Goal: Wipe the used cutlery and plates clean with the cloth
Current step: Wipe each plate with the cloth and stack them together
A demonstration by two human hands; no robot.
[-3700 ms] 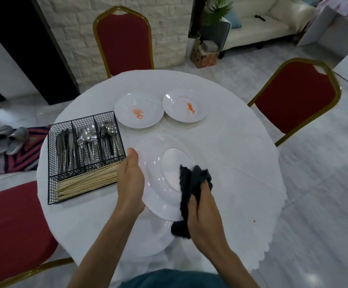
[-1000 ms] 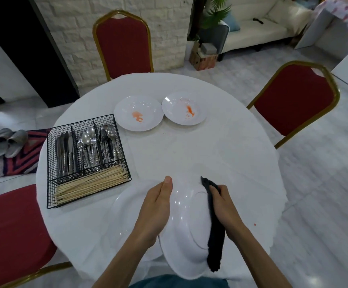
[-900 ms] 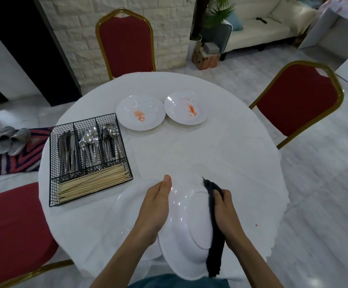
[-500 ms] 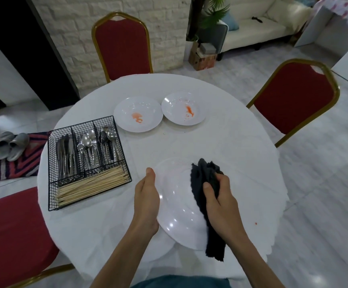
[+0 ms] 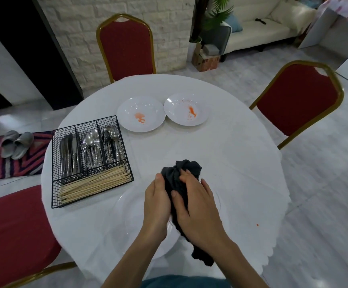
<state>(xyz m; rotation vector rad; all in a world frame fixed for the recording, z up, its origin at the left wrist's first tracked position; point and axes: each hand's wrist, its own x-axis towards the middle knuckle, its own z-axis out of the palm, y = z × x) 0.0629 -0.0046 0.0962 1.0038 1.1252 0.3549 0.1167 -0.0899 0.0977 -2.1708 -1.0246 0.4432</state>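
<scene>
**A:** Where's the cloth (image 5: 181, 173)?

**B:** It's bunched between the two grips. The right grip (image 5: 198, 206) is wrapped round it, with the thumb across the front. The left grip (image 5: 156, 204) holds the other side, thumb against the fabric, and its fingers are out of sight beneath. A dark tail of the cloth hangs out below the right wrist.

**A:** And the plate?

**B:** The plate (image 5: 127, 221) lies flat on the counter (image 5: 231, 159), directly under both grips. Its rim shows to the left of the left grip. I cannot tell whether the cloth touches it.

**A:** What else is dirty?

**B:** Well beyond the grips sit a stained plate (image 5: 148, 109) and a second stained plate (image 5: 179, 113). They are side by side with their rims almost meeting, and each has an orange smear.

**A:** And the cutlery?

**B:** Left of the left grip and apart from it is a black wire caddy (image 5: 56, 163). The cutlery (image 5: 92, 148) fills its far compartments: knives furthest from the grips, spoons nearer. The chopsticks (image 5: 94, 183) lie crosswise in the near compartment.
</scene>
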